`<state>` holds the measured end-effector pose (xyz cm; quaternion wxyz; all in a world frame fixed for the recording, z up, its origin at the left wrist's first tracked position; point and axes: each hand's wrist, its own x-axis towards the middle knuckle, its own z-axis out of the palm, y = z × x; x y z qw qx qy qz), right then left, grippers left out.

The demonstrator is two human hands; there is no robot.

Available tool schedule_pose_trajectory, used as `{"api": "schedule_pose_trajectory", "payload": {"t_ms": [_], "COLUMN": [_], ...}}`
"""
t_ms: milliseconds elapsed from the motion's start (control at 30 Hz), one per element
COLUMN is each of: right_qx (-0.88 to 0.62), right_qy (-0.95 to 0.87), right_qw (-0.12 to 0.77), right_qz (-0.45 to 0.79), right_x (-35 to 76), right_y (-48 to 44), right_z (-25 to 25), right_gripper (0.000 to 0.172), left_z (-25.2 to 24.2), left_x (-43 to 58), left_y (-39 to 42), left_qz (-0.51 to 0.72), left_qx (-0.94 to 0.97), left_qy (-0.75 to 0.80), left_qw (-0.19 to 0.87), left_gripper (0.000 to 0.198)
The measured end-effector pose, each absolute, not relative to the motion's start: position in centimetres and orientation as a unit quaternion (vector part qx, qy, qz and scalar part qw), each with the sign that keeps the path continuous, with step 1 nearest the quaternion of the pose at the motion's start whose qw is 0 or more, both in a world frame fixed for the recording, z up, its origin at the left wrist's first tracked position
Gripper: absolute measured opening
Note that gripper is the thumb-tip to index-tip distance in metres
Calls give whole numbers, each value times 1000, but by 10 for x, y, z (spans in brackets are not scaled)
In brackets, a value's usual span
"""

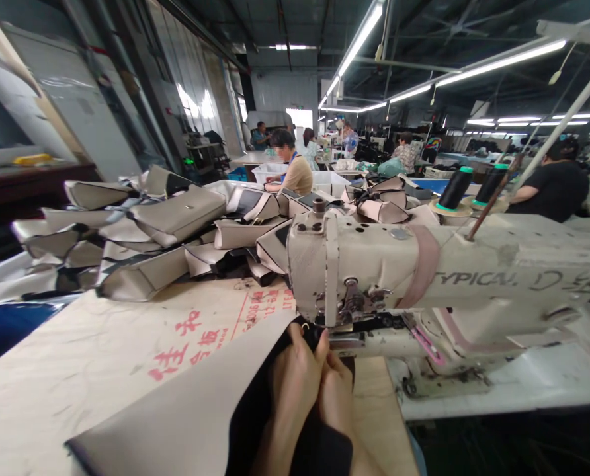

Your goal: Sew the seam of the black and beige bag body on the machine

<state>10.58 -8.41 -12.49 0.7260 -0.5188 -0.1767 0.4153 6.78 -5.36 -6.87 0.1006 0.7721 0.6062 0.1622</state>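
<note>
A beige bag piece (pixel 176 396) with a black inner side lies tilted over the plywood table (pixel 101 350) at the lower middle. My left hand (pixel 297 370) grips its black upper edge, fingers closed, beside a small metal ring (pixel 305 326). Against it, my right hand (pixel 335 390) is closed on the same black edge, its fingertips partly hidden. Both hands are just below and left of the needle area of a cream sewing machine (pixel 364 264).
Many beige bags (pixel 176 215) are heaped behind the table, from the left to behind the machine head. Black thread cones (pixel 454 190) stand on the machine's far side. A person in a tan shirt (pixel 297 175) sits beyond the pile; other people are farther back.
</note>
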Motion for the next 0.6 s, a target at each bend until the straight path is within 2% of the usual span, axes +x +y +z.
{"api": "schedule_pose_trajectory", "payload": {"t_ms": [100, 200, 300, 600], "right_qx": [-484, -455, -453, -512], "right_qy": [-123, -63, -54, -95], "right_qw": [727, 728, 729, 706], "right_qz": [472, 510, 510, 480], "right_x": [106, 107, 109, 113], "right_y": [-84, -84, -83, -84], "right_z": [-123, -121, -120, -124], "right_gripper": [36, 40, 37, 39], "left_z": [-78, -89, -94, -91], "left_x": [63, 60, 60, 62], "left_y": [-46, -38, -33, -33], "left_qz": [245, 329, 347, 383], "left_qx": [743, 712, 683, 633], "left_qy": [598, 559, 538, 520], "left_qw": [176, 268, 352, 428], "left_gripper": [30, 30, 31, 33]}}
